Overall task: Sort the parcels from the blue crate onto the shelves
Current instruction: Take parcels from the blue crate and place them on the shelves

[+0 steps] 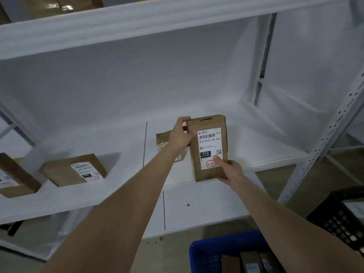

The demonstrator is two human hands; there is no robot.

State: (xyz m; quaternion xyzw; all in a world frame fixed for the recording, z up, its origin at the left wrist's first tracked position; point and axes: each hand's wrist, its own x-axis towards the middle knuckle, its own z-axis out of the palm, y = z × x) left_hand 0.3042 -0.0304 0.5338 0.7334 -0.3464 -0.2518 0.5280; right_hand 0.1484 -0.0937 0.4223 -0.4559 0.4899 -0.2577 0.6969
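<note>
between the two hands, up at the middle shelf (118, 194), stands the box (202, 174), upright, label (209, 143) facing the camera. left hand (182, 135) hooks its fingers (184, 119) over the top left corner. right hand (232, 173) pinches the bottom right corner, thumb (217, 159) flat on the label, its other fingers tucked underneath, out of sight. a diagonal grip, and it looks chosen to keep the box square and the label readable: the red-ringed handwritten code sits right at the thumb tip, likely the shelf address. whether the base touches the shelf, can't tell. just behind the left fingers lies a small parcel (163, 142), so the box wants setting down on the right hand's side of it. well left of the left fingers, a flat parcel (65, 172) and an end parcel (17, 180) lie on the same shelf. below the right wrist, the blue crate (204, 251) holds more parcels, so plenty left to sort.
</note>
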